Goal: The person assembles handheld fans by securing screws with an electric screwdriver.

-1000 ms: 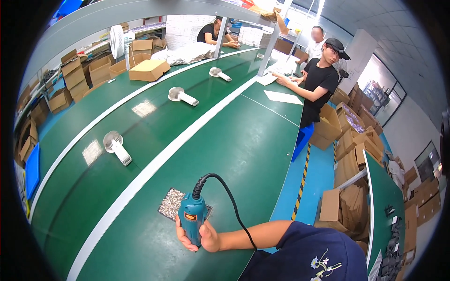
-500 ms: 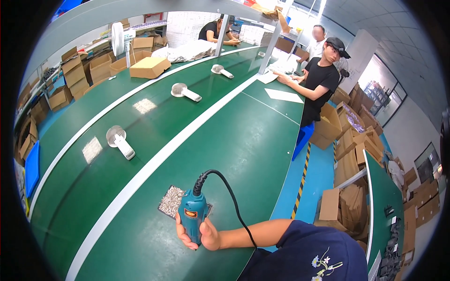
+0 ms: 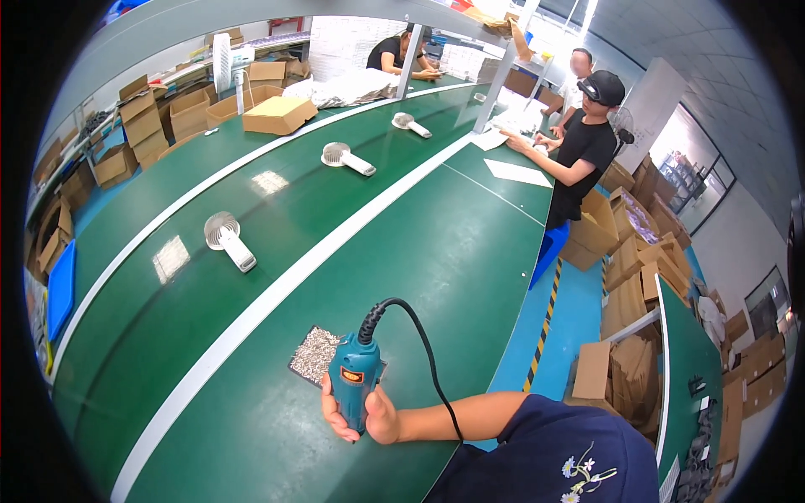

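Observation:
My right hand [image 3: 362,417] comes in from the lower right and wraps around a teal electric screwdriver [image 3: 355,375]. The tool stands upright in my grip, its cord end on top, and its lower tip is hidden by my fingers. A black cord [image 3: 426,344] arches from it down past my forearm. Just behind it on the green bench lies a dark square tray [image 3: 295,370] filled with small metal screws [image 3: 318,352], partly covered by the tool. My left hand is out of view.
White handheld fans [image 3: 230,241] [image 3: 348,158] [image 3: 412,125] lie spaced along the green belt, beyond a white rail [image 3: 277,302]. At the far right of the bench a co-worker [image 3: 583,151] handles something near white sheets [image 3: 517,173]. Cardboard boxes [image 3: 591,226] crowd the floor.
The whole view has shifted slightly, so the scene sits a little further right. My right hand keeps its grip on the screwdriver. The co-worker's head has turned down toward the bench.

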The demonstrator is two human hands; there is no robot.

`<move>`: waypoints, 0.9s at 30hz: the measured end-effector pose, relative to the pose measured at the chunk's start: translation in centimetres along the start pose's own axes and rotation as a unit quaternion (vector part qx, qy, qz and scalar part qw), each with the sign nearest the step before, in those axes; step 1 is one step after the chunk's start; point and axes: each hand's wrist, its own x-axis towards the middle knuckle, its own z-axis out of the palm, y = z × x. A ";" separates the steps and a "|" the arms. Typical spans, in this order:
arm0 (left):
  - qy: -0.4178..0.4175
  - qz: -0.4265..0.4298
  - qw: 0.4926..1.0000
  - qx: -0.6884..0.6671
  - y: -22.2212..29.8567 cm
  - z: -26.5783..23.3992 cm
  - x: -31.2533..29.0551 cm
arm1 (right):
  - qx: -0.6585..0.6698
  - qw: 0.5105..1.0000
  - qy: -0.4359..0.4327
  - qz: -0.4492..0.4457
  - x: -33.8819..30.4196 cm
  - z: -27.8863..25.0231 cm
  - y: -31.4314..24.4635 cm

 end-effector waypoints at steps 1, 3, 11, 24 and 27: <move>0.020 0.002 1.000 0.007 0.0 0.1 0.0 | -0.001 1.000 -0.002 0.000 0.0 -0.1 0.0; 0.008 0.003 1.000 0.003 0.0 0.0 0.1 | -0.001 1.000 -0.005 0.001 -0.1 0.0 0.1; -0.082 0.018 0.996 -0.010 0.3 -1.4 0.1 | -0.016 1.000 0.004 0.008 0.2 0.2 -0.4; -0.067 0.009 0.998 -0.012 0.0 -1.5 0.0 | -0.011 1.000 0.004 0.004 0.3 0.2 0.0; -0.065 0.006 0.998 -0.009 0.1 -1.6 -0.1 | -0.013 1.000 0.003 0.004 0.4 0.2 0.0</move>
